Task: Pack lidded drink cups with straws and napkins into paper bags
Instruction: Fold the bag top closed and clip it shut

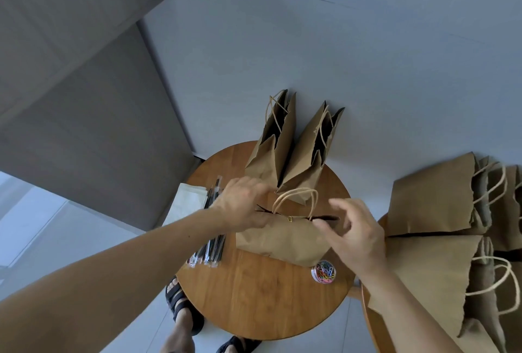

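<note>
A brown paper bag [282,242] stands in the middle of the round wooden table [254,296]. Its top edge is pressed together and held by a yellow paper clip [290,219], with the twine handles [296,197] sticking up. My left hand [243,207] grips the bag's top left corner, thumb on the front face. My right hand [354,235] hovers at the top right corner with loosely curled fingers. Its thumb is by the rim and its index finger is lifted off it. No cups are visible.
Two open paper bags [293,152] stand behind the clipped one. Wrapped black straws [210,242] and white napkins [189,203] lie at the table's left. A round tub of coloured paper clips [324,271] sits front right. Several flat bags [440,239] are stacked on the right.
</note>
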`<state>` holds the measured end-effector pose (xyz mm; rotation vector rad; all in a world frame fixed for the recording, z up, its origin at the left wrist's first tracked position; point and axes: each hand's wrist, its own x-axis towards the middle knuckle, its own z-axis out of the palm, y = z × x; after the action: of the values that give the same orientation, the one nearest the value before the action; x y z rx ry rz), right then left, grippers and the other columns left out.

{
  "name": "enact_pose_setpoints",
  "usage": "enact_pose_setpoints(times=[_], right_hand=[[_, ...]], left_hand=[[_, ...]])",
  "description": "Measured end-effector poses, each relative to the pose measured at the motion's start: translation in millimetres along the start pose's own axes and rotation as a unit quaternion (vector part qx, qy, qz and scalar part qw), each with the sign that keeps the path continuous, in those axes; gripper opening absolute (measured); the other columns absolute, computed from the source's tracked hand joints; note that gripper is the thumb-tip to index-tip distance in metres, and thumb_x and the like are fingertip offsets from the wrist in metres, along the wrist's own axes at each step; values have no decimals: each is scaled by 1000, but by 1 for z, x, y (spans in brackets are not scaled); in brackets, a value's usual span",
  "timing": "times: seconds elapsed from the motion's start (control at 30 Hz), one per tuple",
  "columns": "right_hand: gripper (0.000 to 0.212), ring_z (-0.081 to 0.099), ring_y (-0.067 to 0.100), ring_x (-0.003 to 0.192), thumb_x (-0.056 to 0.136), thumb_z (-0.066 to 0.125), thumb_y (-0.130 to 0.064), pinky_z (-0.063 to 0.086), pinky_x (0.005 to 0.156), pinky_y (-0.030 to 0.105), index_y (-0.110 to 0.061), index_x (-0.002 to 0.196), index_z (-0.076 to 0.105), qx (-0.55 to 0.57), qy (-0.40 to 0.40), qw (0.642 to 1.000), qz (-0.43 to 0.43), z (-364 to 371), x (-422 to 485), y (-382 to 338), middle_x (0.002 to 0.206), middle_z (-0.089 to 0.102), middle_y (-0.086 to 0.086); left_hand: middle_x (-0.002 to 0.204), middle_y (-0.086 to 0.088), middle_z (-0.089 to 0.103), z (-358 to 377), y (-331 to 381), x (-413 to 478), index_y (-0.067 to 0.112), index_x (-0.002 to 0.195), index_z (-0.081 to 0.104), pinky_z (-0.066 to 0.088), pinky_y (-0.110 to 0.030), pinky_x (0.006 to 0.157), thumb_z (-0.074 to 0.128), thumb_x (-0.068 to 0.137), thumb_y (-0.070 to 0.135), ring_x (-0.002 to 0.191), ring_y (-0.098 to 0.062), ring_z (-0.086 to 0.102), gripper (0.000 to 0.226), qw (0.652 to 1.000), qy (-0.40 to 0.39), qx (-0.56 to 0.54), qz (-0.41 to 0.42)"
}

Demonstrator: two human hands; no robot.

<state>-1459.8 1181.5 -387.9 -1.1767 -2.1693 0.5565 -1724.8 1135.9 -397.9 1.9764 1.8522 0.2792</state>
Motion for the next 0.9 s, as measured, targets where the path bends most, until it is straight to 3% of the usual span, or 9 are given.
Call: enact_pose_setpoints(times=[0.13, 0.23, 0.3, 0.4, 0.5, 0.63, 0.73, 0.8, 0.9], right_hand=[[93, 45, 8, 125, 68, 79, -61, 49, 94, 32, -37, 146, 34, -24, -242, 953, 179, -10, -12, 34, 145, 40, -14], [71, 49, 11, 126, 76, 77, -52, 47, 97, 31, -41, 137, 43, 8, -284, 935, 212, 4, -21, 51, 136, 52, -16], [47, 57, 7, 112, 83, 72, -48, 49, 86, 22, -40, 124, 52, 25, -280, 933, 226, 14, -22, 56, 120, 62, -17], [18, 66, -3, 79, 88, 68, -42, 46, 62, 9, -35, 104, 62, 23, -250, 936, 247, 26, -24, 57, 95, 70, -17], [14, 63, -10, 72, 92, 65, -37, 44, 59, 13, -23, 96, 67, 24, -200, 944, 260, 30, -28, 55, 75, 68, -14], [7, 63, -6, 70, 93, 63, -34, 43, 55, 9, -27, 91, 65, 48, -118, 962, 240, 23, -25, 37, 65, 66, -10], [6, 63, 2, 62, 94, 63, -30, 44, 56, 13, -29, 88, 64, 102, -61, 965, 232, 8, -12, 14, 63, 65, -6], [8, 61, 4, 60, 94, 63, -30, 43, 58, 17, -27, 87, 63, 106, -31, 971, 214, -3, 0, -7, 61, 64, -4], [17, 59, 4, 62, 94, 61, -33, 41, 56, 10, -27, 79, 58, 95, 24, 980, 172, -18, 14, -42, 59, 61, -4]], left_hand=[[140, 8, 47, 0, -31, -14, 34, 145, 37, 43, -38, 105, 74, 72, 42, 126, -15, 45, 82, 992, -87, -59, -75], [121, 9, 56, 12, -46, -19, 29, 130, 54, 54, -38, 89, 73, 79, 38, 107, -15, 59, 55, 980, -125, -86, -127], [100, 4, 64, 18, -52, -18, 20, 108, 65, 56, -40, 80, 69, 83, 34, 89, -17, 64, 29, 977, -105, -119, -142], [88, -4, 69, 27, -53, -16, 13, 95, 69, 55, -36, 75, 63, 89, 31, 81, -19, 65, 20, 972, -94, -146, -156], [89, -6, 68, 30, -50, -17, 13, 96, 70, 50, -26, 69, 59, 95, 37, 81, -13, 62, 26, 967, -87, -161, -178], [74, 6, 68, 15, -41, -26, 26, 82, 70, 52, -38, 66, 61, 95, 32, 70, -10, 62, 17, 960, -16, -214, -182], [58, 18, 57, -17, -26, -35, 32, 66, 63, 44, -22, 60, 63, 95, 23, 57, 2, 52, 31, 950, 39, -262, -164], [72, 18, 67, -46, -15, -44, 42, 79, 68, 45, -10, 62, 60, 97, 20, 67, 2, 59, 29, 946, 61, -288, -136], [73, 11, 69, -87, -4, -61, 21, 105, 70, 52, -20, 63, 57, 99, 20, 61, -5, 62, 14, 930, 94, -329, -132]])
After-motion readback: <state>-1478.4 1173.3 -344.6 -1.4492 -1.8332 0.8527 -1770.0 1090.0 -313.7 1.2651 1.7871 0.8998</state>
